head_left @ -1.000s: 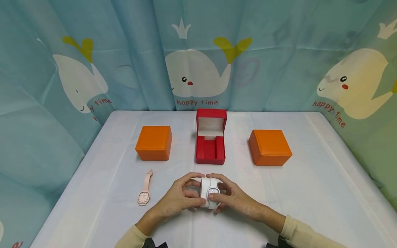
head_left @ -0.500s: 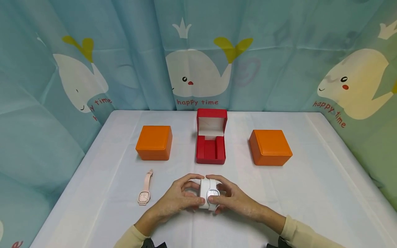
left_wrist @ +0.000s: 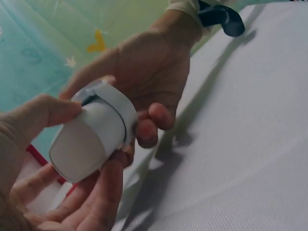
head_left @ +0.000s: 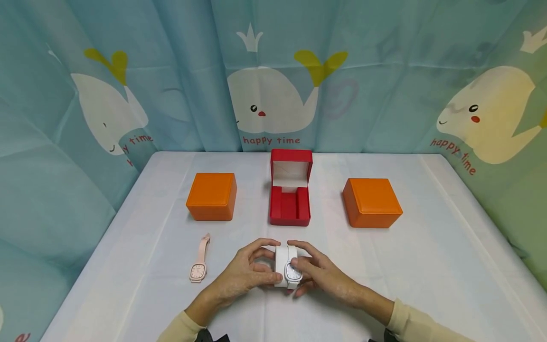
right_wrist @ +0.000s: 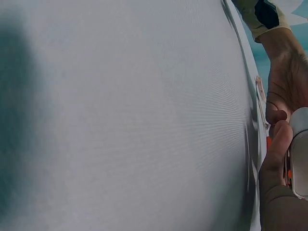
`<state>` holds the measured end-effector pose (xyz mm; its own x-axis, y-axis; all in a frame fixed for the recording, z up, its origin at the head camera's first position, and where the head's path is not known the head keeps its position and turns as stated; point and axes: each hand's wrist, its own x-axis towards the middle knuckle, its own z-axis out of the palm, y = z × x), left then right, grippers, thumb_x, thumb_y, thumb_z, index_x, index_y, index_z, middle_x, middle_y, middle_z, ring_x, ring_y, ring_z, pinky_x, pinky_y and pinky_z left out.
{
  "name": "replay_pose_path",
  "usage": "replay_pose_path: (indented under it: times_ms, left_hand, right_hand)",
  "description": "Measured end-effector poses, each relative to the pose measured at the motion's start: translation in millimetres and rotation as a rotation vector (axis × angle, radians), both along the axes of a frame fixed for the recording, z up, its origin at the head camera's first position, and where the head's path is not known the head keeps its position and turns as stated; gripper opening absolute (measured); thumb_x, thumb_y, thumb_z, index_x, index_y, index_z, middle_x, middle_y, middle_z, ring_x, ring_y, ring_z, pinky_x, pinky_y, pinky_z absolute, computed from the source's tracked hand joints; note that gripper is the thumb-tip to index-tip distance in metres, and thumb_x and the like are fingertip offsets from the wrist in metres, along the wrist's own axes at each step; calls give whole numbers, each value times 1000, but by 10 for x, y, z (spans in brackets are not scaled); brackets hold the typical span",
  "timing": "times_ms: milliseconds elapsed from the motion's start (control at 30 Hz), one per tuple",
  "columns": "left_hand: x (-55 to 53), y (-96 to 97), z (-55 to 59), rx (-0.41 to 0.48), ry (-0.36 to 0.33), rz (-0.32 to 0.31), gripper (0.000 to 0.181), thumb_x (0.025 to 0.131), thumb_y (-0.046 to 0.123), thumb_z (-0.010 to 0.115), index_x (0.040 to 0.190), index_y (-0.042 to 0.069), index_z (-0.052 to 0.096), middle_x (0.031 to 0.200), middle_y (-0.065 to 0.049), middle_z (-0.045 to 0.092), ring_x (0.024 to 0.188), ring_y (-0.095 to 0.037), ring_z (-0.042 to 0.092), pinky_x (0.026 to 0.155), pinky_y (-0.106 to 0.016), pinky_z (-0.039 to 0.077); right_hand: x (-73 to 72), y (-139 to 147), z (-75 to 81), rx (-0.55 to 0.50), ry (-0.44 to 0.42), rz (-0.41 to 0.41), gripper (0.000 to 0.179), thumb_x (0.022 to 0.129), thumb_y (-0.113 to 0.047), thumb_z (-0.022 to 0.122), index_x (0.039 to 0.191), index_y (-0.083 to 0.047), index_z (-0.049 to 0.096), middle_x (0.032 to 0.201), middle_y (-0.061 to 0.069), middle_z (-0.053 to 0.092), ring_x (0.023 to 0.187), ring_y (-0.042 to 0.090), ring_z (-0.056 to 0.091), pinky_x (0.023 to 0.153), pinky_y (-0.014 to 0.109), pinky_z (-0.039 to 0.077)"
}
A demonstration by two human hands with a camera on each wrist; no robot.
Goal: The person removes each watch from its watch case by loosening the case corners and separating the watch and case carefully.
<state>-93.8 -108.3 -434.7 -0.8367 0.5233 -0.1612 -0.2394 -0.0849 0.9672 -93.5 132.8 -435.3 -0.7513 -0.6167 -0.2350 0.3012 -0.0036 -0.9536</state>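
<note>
At lower centre, the left hand [head_left: 240, 274], grip curled, holds the white cushion [head_left: 280, 262], and the right hand [head_left: 328, 279] pinches the white watch [head_left: 293, 272] looped round the cushion's right end, strap [head_left: 292, 253] running up-frame.

An open red box [head_left: 290, 204] is set near the middle of the table's [head_left: 436, 266] far edge. A closed orange box [head_left: 212, 191] is placed toward the far left corner, a second orange box [head_left: 372, 197] toward the far right. A pink watch [head_left: 201, 256] is laid nearer the left edge. A whale-printed curtain [head_left: 192, 109] is hung behind.
</note>
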Motion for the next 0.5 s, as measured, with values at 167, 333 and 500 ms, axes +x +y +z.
replay_pose_path:
  times_ms: [167, 333, 500]
  left_hand:
    - [9, -8, -2, -4, -15, -6, 70, 83, -1, 82, 144, 5, 47, 119, -18, 61, 79, -21, 69, 71, -28, 55]
    - [17, -14, -7, 2, -22, -8, 71, 83, -1, 83, 144, 5, 48, 119, -19, 62, 80, -22, 70, 72, -29, 56]
    - [14, -15, -9, 7, -23, -1, 70, 83, -2, 82, 143, 4, 48, 118, -19, 62, 82, -24, 71, 74, -32, 57]
  right_hand:
    - [10, -1, -11, 5, -7, 6, 64, 106, -21, 58, 160, -13, 24, 120, 19, 64, 89, 33, 69, 79, 35, 59]
    - [1, 2, -23, -18, 9, 9, 61, 106, -18, 57, 158, -11, 28, 119, 20, 64, 89, 33, 69, 78, 33, 58]
    - [1, 10, -41, -49, 20, 12, 55, 106, -17, 57, 154, -9, 31, 119, 21, 64, 89, 33, 69, 78, 34, 59]
